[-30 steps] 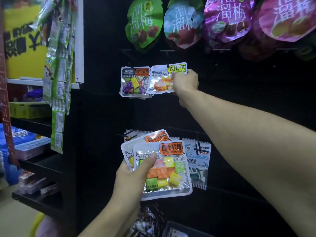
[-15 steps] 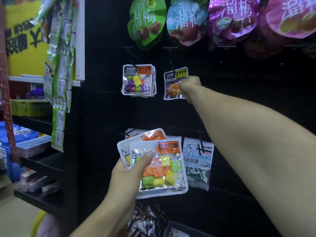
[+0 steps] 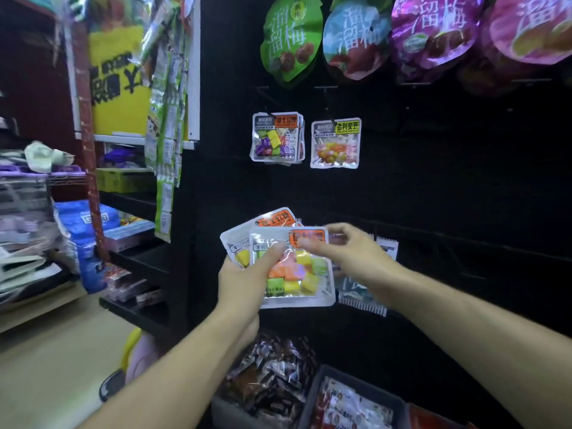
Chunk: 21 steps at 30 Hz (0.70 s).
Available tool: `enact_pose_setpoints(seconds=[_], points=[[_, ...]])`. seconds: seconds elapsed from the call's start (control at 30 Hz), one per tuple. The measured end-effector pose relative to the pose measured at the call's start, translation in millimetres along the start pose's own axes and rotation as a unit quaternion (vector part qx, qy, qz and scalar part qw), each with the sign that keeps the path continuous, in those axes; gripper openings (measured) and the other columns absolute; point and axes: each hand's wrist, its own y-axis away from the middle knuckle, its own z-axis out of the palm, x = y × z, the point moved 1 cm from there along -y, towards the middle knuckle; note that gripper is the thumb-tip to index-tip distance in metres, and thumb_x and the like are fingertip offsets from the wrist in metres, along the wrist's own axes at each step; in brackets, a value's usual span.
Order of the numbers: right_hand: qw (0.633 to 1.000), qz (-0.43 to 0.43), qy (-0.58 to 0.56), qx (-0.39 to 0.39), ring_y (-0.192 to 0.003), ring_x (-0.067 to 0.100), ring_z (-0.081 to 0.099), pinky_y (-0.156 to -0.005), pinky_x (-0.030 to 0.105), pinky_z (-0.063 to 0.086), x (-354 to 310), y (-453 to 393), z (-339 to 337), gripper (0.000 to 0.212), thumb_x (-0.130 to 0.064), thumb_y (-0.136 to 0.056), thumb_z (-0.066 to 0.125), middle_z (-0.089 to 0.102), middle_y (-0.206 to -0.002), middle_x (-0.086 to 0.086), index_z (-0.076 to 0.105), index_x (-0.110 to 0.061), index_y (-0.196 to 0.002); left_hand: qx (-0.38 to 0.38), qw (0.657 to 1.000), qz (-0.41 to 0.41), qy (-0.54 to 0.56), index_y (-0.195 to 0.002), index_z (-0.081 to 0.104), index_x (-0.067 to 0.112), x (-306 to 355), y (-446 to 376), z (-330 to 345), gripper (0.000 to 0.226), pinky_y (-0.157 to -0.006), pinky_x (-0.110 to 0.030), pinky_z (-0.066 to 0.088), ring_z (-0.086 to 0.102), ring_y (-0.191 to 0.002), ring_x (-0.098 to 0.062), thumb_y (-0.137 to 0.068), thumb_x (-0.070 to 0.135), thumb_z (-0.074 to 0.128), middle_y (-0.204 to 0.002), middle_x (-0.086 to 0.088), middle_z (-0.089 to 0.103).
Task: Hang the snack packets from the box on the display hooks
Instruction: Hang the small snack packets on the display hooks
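Our left hand [image 3: 244,281] has its fingers curled round a small fan of clear candy packets [image 3: 294,267], thumb [image 3: 272,252] pressed flat on the front one, and our right hand [image 3: 356,258] is pinching that front packet's orange-labelled top corner between thumb and forefinger, the other fingers loosely bent. The packets are glossy, see-through plastic with rounded corners, and we can see square soft candies inside, orange, yellow and green. Just behind the right hand hangs a pale packet with a serrated edge [image 3: 362,298]. Above us, on the black display panel [image 3: 433,181], two flat packets hang from thin wire hooks: a stack with purple and yellow cubes [image 3: 277,137] and, just beside it, a single packet of round candies with a yellow-green label [image 3: 335,144]. Higher up we have big shiny pouches, a green one [image 3: 291,38], a blue one [image 3: 356,35] and purple and pink ones [image 3: 439,32]. Below our arms sits a grey bin of dark crinkly wrappers [image 3: 266,379] and a dark bin with red-and-white packets [image 3: 353,404]. To the left, black shelves [image 3: 136,264] carry blue bags [image 3: 86,224], and a strip of green sachets [image 3: 167,125] dangles by a yellow sign [image 3: 117,85].
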Motion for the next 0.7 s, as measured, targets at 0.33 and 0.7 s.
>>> enact_pose_setpoints(seconds=[0.33, 0.7], points=[[0.996, 0.068, -0.058, -0.026, -0.088, 0.02, 0.081, -0.066, 0.028, 0.063, 31, 24, -15, 0.03, -0.013, -0.086, 0.083, 0.082, -0.102, 0.006, 0.075, -0.01, -0.115, 0.033, 0.998, -0.028, -0.055, -0.117, 0.072, 0.029, -12, 12, -5, 0.029, -0.093, -0.054, 0.062, 0.08, -0.099, -0.027, -0.108, 0.049, 0.053, -0.103, 0.002, 0.083], [0.986, -0.006, -0.12, 0.118, -0.101, 0.026, 0.078, -0.095, 0.055, 0.061, -12, -50, -15, 0.018, -0.027, -0.094, 0.079, 0.081, -0.106, 0.002, 0.075, -0.019, -0.11, 0.105, 0.989, -0.1, -0.029, -0.116, 0.069, 0.012, -22, -1, -34, 0.037, -0.051, -0.035, 0.061, 0.08, -0.075, -0.029, -0.106, 0.047, 0.059, -0.099, -0.012, 0.081]])
